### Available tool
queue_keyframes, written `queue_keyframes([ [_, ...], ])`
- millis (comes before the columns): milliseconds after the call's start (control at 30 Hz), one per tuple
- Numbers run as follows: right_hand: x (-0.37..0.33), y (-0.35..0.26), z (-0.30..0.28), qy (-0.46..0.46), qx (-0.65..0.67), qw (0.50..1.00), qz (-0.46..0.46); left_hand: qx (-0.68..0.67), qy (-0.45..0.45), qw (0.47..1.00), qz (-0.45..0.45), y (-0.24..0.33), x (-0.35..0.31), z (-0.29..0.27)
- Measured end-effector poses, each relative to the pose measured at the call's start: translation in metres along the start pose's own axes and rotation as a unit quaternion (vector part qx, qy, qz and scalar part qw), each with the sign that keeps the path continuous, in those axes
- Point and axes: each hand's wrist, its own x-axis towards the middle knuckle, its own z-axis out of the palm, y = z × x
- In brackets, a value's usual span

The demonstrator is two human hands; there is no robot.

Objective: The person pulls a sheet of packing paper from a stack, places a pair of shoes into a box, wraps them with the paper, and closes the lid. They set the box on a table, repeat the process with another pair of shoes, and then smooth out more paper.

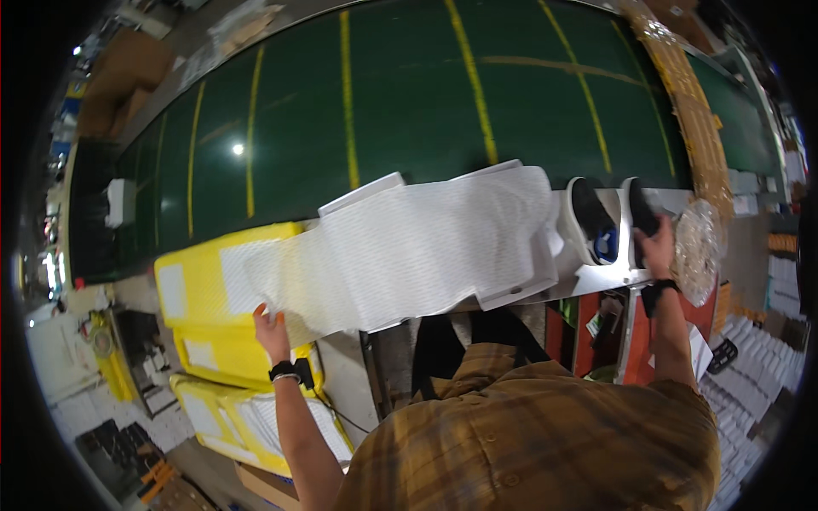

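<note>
Dark shoe (pixel 640 207) with a white sole is sitting at the right of the metal tabletop (pixel 615 273), just beside a matching second shoe (pixel 586 209) that is holding something blue (pixel 606 245); right hand (pixel 656 247) is gripping the dark shoe by its side. White sheet (pixel 417 247) is spreading across an open white box (pixel 521 293), its left end lying over yellow-wrapped packs (pixel 189 285). Left hand (pixel 273 335) is hovering or resting at that end, fingers bending; can't tell whether they're pinching the sheet. Green belt (pixel 409 102) with yellow lines is running beyond the box, clear plastic bundle (pixel 697 255) is lying right of the right hand
</note>
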Motion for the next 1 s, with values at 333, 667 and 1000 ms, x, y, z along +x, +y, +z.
queue_keyframes([
  [333, -0.120, -0.336, 0.102, -0.442, 0.507, 0.707, 0.218, -0.050, -0.027, 0.997, -0.058, -0.017, -0.002, -0.032],
  [667, -0.190, -0.409, 0.276, -0.541, 0.407, 0.681, 0.280, -0.615, -0.234, 0.735, -0.162, 0.043, -0.017, -0.064],
  [1000, -0.214, -0.331, 0.323, -0.467, 0.326, 0.814, -0.115, -0.271, -0.303, 0.900, 0.160, 0.155, -0.053, 0.034],
])
